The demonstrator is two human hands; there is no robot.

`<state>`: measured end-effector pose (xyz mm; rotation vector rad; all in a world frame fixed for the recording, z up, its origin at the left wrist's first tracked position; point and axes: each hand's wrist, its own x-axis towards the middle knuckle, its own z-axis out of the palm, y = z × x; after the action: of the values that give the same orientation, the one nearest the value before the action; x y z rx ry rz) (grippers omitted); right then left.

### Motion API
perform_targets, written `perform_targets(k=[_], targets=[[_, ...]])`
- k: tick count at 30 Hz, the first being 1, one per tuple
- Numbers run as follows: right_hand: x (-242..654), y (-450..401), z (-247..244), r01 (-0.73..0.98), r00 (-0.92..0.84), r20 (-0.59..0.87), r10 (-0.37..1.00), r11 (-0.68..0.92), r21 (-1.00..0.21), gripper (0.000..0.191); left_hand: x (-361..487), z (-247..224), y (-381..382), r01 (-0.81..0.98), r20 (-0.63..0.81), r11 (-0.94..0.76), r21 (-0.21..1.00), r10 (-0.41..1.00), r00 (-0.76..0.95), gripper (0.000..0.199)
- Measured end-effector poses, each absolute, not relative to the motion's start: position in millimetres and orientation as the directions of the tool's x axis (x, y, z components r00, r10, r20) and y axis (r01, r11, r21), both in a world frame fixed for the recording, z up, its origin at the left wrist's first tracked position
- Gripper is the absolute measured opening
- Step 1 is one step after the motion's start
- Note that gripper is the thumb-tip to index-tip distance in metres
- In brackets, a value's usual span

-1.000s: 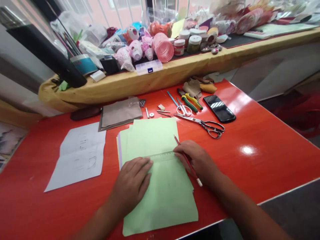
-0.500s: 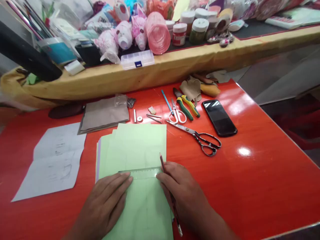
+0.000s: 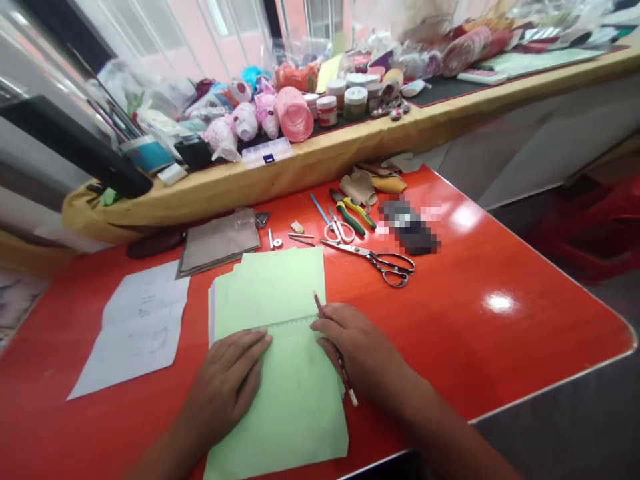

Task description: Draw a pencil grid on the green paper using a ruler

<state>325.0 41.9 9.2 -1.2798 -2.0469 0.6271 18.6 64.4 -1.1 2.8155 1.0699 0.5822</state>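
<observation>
Nothing readable; faint marks, possibly writing, on the white sheet, and tiny graduations on the ruler.

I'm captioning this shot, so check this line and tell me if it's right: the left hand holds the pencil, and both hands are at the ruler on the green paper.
Not quite: the head view shows the pencil in the right hand, not the left hand. Both hands are at the ruler on the green paper.
</observation>
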Motion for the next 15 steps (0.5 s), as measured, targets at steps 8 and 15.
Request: perform_targets(k=[8, 15], targets=[[320.6, 42.0, -1.1, 0.643, -0.303, 0.31, 0.901, 0.434, -0.631, 0.022, 25.4, -0.3, 61.2, 0.638, 0.381, -0.74, 0.213, 0.664, 0.643, 0.037], [321.2, 47.7, 0.6, 0.645, -0.26, 0.305, 0.916, 0.4, -0.651, 0.021, 28.0, 1.6, 60.3, 0.636, 0.409, -0.738, 0.225, 0.664, 0.626, 0.036]])
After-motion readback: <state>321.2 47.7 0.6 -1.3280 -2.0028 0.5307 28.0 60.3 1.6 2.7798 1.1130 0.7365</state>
